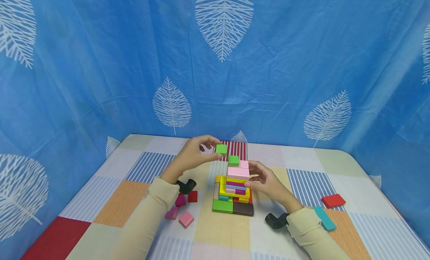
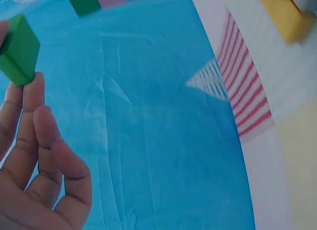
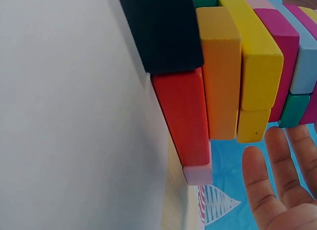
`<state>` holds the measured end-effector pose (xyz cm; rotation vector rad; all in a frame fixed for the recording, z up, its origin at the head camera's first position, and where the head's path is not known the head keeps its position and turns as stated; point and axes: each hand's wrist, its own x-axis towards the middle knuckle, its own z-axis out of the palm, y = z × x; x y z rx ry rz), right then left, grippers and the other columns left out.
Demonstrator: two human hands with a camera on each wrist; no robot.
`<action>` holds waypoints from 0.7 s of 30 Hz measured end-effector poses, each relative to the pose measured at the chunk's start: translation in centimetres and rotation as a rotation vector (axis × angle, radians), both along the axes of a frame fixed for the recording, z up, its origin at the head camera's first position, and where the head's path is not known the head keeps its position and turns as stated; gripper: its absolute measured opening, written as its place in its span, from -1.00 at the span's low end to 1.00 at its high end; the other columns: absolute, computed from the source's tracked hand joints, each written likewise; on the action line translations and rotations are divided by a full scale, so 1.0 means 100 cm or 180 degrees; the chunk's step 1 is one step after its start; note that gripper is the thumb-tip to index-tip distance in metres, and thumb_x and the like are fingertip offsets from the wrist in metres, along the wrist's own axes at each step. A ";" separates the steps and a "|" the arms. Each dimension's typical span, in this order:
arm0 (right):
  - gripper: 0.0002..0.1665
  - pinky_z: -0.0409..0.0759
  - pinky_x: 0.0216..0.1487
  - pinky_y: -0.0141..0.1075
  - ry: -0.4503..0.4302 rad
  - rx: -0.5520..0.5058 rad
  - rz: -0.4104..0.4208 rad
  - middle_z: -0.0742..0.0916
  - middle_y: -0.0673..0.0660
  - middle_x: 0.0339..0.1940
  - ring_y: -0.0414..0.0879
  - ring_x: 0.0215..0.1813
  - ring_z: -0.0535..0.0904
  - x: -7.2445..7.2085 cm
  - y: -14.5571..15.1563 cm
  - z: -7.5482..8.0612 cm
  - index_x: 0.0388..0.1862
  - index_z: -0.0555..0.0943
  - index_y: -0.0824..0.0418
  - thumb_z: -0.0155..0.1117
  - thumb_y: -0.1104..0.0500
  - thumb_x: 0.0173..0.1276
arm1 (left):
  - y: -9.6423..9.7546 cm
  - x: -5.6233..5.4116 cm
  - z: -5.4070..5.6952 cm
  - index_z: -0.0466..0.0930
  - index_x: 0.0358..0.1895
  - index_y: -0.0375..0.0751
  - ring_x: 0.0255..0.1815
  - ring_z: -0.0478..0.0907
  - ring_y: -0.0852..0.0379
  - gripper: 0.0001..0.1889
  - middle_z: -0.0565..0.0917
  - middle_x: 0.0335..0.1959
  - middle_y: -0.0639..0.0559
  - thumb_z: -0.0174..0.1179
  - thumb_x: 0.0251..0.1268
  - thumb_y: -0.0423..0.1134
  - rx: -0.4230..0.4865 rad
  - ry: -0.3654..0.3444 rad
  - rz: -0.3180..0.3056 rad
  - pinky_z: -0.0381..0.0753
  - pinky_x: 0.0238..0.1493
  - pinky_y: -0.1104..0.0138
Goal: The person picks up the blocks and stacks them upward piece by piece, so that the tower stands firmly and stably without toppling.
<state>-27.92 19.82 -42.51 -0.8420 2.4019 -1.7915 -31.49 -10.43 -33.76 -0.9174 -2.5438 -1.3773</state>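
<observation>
My left hand (image 1: 192, 154) pinches a small green block (image 1: 221, 149) between thumb and fingertips, up and to the left of the top of a block tower (image 1: 237, 185). In the left wrist view, the green block (image 2: 21, 49) is apart from the tower's blocks at the top edge. Another green block (image 1: 233, 160) and a pink one top the tower, above yellow, magenta and blue layers. My right hand (image 1: 267, 181) is at the tower's right side, thumb by its front and fairly straight fingers (image 3: 280, 161) near its back, by a teal block (image 3: 294, 110).
Loose red (image 1: 192, 196), pink (image 1: 186, 219) and magenta blocks lie left of the tower. A red block (image 1: 333, 200) and a teal block (image 1: 324, 219) lie to the right. Black curved objects (image 1: 186, 186) are near both forearms. A blue curtain (image 1: 268, 66) hangs behind the table.
</observation>
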 end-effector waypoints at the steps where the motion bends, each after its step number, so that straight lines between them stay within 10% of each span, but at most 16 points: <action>1: -0.22 0.66 0.25 -0.27 -0.0006 0.0010 -0.0007 0.65 0.42 0.26 -0.09 0.19 0.61 0.000 0.000 0.000 0.53 0.38 0.48 0.47 0.27 0.45 | 0.004 0.000 0.000 0.74 0.19 -0.25 0.06 0.61 -0.08 -0.60 0.77 0.08 -0.07 0.52 0.36 -0.22 0.0055 -0.0029 -0.0003 0.64 0.14 -0.05; 10: -0.24 0.66 0.26 -0.27 -0.0020 0.0002 0.0031 0.65 0.42 0.26 -0.12 0.19 0.62 0.000 0.001 0.000 0.53 0.37 0.49 0.45 0.27 0.48 | 0.042 0.002 -0.005 0.75 0.19 -0.21 -0.04 0.57 0.06 -0.58 0.76 -0.01 -0.03 0.56 0.33 -0.16 0.0049 -0.0200 -0.0176 0.64 -0.06 0.30; 21: -0.24 0.64 0.27 -0.29 0.0022 -0.0023 0.0074 0.66 0.39 0.23 -0.12 0.19 0.63 -0.001 0.001 -0.001 0.55 0.37 0.46 0.44 0.25 0.49 | 0.064 0.000 -0.013 0.78 0.12 -0.14 0.17 0.62 -0.08 -0.64 0.77 0.07 0.03 0.56 0.33 -0.13 -0.0220 -0.0208 -0.0179 0.65 0.17 0.16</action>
